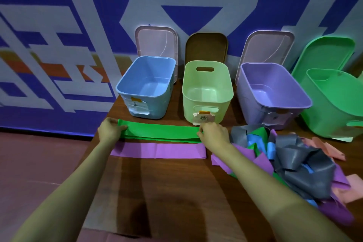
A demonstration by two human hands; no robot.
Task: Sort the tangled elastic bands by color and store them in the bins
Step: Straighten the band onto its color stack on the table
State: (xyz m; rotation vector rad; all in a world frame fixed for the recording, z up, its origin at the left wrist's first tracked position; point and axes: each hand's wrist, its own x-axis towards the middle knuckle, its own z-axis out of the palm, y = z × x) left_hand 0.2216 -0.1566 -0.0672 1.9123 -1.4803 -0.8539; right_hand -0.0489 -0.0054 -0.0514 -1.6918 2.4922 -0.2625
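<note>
A folded green band [161, 131] lies flat on the brown table [176, 192] in front of the bins. My left hand [110, 130] pinches its left end and my right hand [214, 131] pinches its right end. Just nearer to me a purple band [158, 150] lies flat. To the right sits a tangled pile of grey, blue, purple, green and pink bands [298, 165]. Behind stand a blue bin [146, 86], a pale yellow-green bin [207, 89], a purple bin [273, 92] and a green bin [334, 104], all with nothing visible inside.
Lids lean on the blue and white patterned wall behind the bins: a pink lid [156, 40], a brown lid [206, 46], another pink lid [268, 46] and a green lid [326, 53]. The table's left edge drops to a reddish floor [39, 163].
</note>
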